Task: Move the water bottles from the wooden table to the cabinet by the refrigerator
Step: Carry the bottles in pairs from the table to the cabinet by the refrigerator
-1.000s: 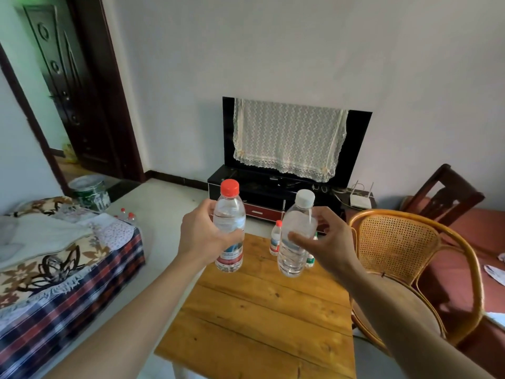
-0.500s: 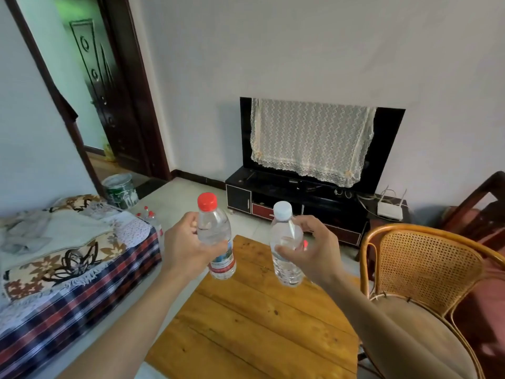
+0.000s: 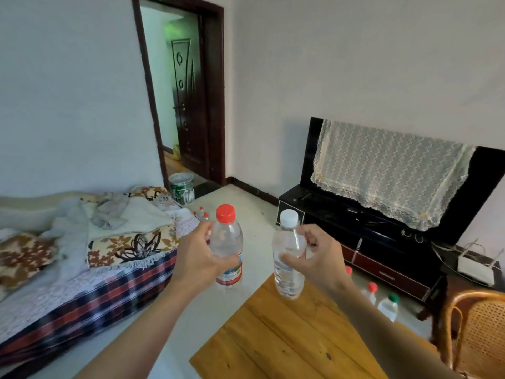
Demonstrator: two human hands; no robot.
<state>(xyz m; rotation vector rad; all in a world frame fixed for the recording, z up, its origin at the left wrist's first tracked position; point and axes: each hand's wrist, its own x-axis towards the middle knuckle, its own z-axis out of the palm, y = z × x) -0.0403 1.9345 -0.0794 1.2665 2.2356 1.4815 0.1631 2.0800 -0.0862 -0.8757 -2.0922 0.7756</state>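
Carrying two bottles aloft | left hand point(image 3: 200, 258) wraps red-capped bottle point(image 3: 227, 247), left of wooden table point(image 3: 287, 343) | right hand point(image 3: 318, 259) pinches white-capped bottle point(image 3: 289, 258) above table's far edge | likely light, smooth, squashable; hold mid-body | cabinet unseen
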